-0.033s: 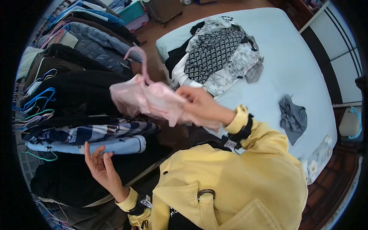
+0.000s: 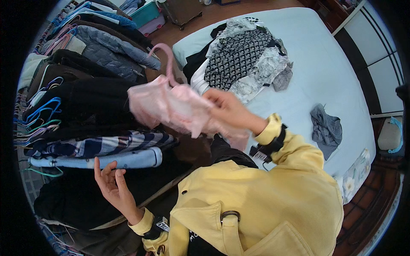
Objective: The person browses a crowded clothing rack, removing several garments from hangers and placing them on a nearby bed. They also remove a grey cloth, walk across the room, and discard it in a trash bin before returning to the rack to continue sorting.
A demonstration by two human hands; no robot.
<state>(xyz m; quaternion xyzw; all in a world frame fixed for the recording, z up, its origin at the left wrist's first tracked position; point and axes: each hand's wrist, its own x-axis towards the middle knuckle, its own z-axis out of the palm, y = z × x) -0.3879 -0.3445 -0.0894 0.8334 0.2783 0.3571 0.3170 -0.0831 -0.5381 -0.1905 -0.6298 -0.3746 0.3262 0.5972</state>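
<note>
My right hand (image 2: 228, 109) is closed on the edge of a thin, pale pink garment (image 2: 168, 104), held up in the air between the clothes rack and the bed. A pink hanger (image 2: 170, 64) sticks out of the top of the garment; its hook points up, and the rest is hidden by the cloth. Below the hand, the lower part of the garment hangs toward my jacket. My left hand (image 2: 114, 185) holds nothing, fingers apart and palm turned up. It is nearest to a light blue garment (image 2: 136, 159) hanging on the rack.
On the left, a rack holds many clothes, among them a plaid shirt (image 2: 98, 146), a grey padded jacket (image 2: 106, 47) and blue hangers (image 2: 51, 106). A bed (image 2: 311, 68) carries a heap of patterned clothes (image 2: 235, 59) and a grey garment (image 2: 326, 130). Boxes (image 2: 145, 17) stand behind.
The pink garment and its hanger have shifted a little to the right, with the hook slightly higher. My right hand moved slightly right with them. My left hand has stayed put.
</note>
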